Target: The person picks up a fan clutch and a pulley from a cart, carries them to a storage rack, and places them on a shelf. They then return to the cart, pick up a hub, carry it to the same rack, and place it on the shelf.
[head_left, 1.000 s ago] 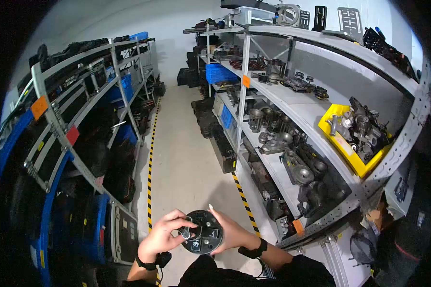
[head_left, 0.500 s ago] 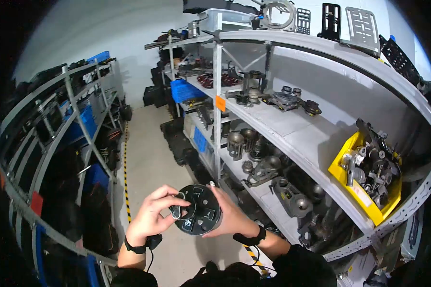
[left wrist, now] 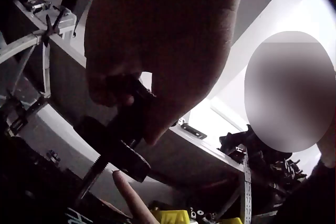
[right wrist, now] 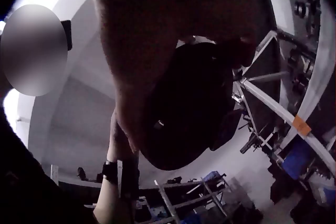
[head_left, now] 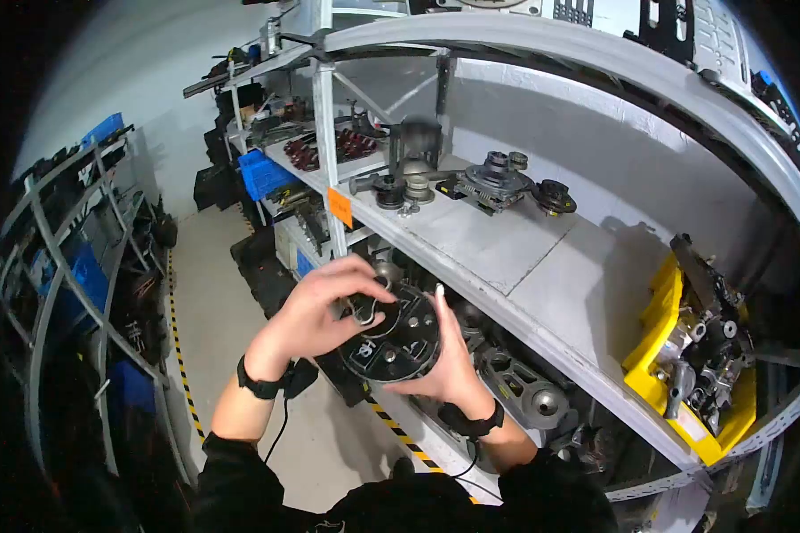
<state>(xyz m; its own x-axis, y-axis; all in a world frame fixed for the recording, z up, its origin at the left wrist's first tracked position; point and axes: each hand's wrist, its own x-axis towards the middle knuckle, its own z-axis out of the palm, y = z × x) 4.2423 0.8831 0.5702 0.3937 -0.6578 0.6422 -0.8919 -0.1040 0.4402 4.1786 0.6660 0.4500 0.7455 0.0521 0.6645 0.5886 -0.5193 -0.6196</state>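
The black disc (head_left: 407,348) is gripped by the right hand (head_left: 453,366), its hub (head_left: 391,320) pinched by the left hand (head_left: 322,304); if fingers slacken, it could be dropped.

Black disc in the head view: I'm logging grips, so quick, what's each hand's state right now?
Left hand: closed, pinching the small black part over the black disc.
Right hand: gripping the black disc's edge.
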